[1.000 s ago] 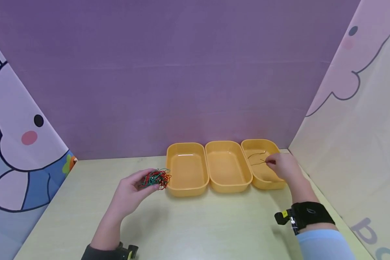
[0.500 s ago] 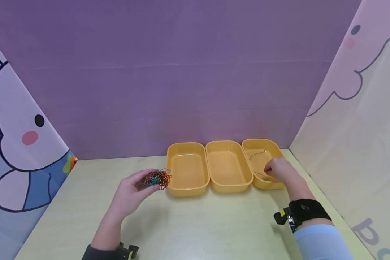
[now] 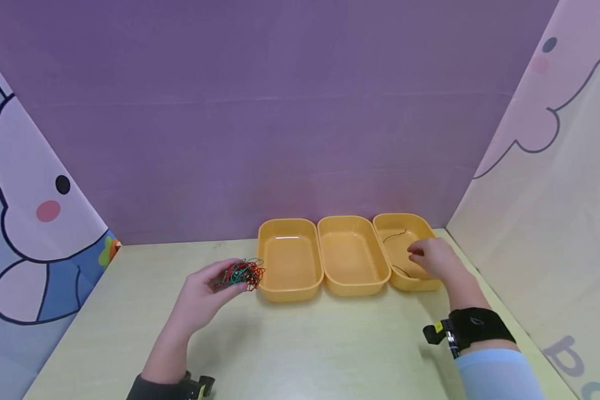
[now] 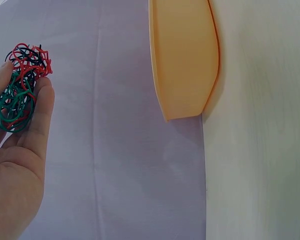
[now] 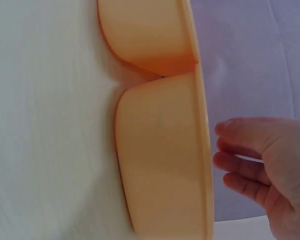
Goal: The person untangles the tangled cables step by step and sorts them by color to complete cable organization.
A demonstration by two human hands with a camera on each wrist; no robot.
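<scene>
My left hand [image 3: 199,300] holds a tangled bundle of red, green and black wires [image 3: 243,274] between thumb and fingers, beside the left tray's near-left side. The left wrist view shows this wire bundle [image 4: 24,85] lying along the fingers. Over the rightmost yellow tray [image 3: 414,285] is my right hand [image 3: 434,259]. Its fingers [image 5: 247,167] are loosely bent in the right wrist view, with nothing visible between them. Inside that tray lie two thin dark wires, one wire [image 3: 394,235] toward the back and another wire [image 3: 401,271] nearer the front, partly hidden by the hand.
The left yellow tray [image 3: 291,295] and middle yellow tray [image 3: 357,290] stand beside the right one in a row on the pale table [image 3: 305,350]. A purple backdrop [image 3: 290,122] rises behind them, and printed side panels [image 3: 555,222] flank the table.
My right hand has let go of a thin wire, which now lies in the rightmost tray. Its fingers have since parted and lifted slightly. The left hand stays put with its bundle.
</scene>
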